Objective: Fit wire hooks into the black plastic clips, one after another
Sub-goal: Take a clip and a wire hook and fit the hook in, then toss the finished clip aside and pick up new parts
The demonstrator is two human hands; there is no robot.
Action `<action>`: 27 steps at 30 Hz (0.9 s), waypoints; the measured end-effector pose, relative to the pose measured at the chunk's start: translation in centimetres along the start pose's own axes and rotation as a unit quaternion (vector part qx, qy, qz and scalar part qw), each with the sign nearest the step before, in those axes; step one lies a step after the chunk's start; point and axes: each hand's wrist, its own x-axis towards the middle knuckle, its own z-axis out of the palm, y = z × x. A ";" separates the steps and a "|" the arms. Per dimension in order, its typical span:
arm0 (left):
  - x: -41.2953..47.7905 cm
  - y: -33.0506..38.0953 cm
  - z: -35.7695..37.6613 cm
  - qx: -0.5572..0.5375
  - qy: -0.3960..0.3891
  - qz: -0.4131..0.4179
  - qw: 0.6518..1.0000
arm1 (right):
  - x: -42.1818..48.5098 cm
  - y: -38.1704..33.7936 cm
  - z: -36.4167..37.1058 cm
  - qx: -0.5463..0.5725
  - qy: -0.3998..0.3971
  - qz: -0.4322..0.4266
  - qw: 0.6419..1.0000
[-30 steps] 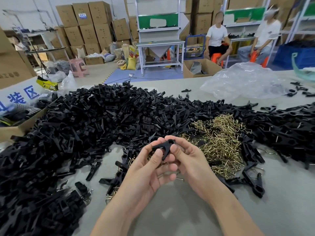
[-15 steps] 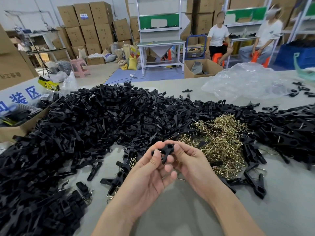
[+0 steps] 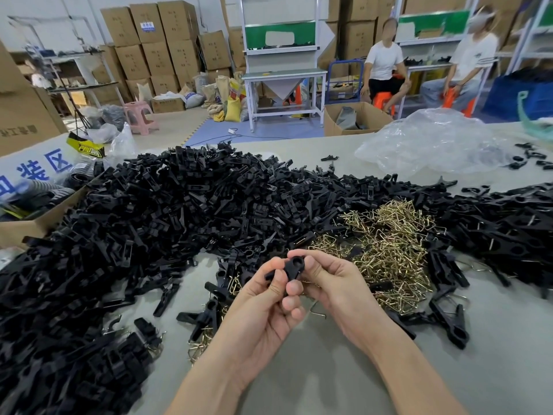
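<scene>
Pinched at lower centre of the frame: one black plastic clip, matte and moulded, with a round hole at its upper end turned toward the camera. Gripped from the left by the left hand, thumb pressed on the lower arm of the clip, other fingers curled in beneath. Gripped from the right by the right hand, thumb and forefinger closed narrow on the end with the hole.

Just below the fingers, a thin bent wire hook, brass-coloured; possibly caught in the right hand's lower fingers, but too hidden to tell.

Above and to the right of the grip, a tangled pile of wire hooks, shiny, gold-toned, angular. Across left and centre, a deep heap of black clips, dull and flat-sided, spilling down to the lower left corner.

Under everything, a smooth grey-green table. At upper right, a crumpled clear plastic bag; at the left edge, an open cardboard box.
</scene>
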 end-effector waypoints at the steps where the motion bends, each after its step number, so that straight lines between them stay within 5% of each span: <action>1: 0.0 0.0 0.0 -0.004 0.000 0.000 1.000 | 0.0 0.0 0.0 0.000 -0.001 0.003 1.000; 9: 0.9 0.5 -0.4 0.045 -0.006 0.019 0.999 | -0.2 -0.1 0.6 -0.018 0.004 0.010 1.000; 13: 1.5 0.3 -0.6 0.110 0.038 0.030 0.993 | -0.8 -1.0 0.5 -0.038 0.088 -0.037 0.995; 18: 1.4 0.1 -0.9 0.131 0.058 0.030 0.989 | -2.6 -4.8 -1.7 0.080 0.191 -0.118 0.971; 24: 1.4 -0.2 -0.4 0.114 0.074 0.031 0.990 | -2.4 -16.5 -8.0 0.238 0.325 -0.219 0.889; 27: 1.4 -0.4 -0.5 0.157 0.086 0.087 0.980 | -3.1 -15.4 -8.1 0.117 0.343 -0.164 0.917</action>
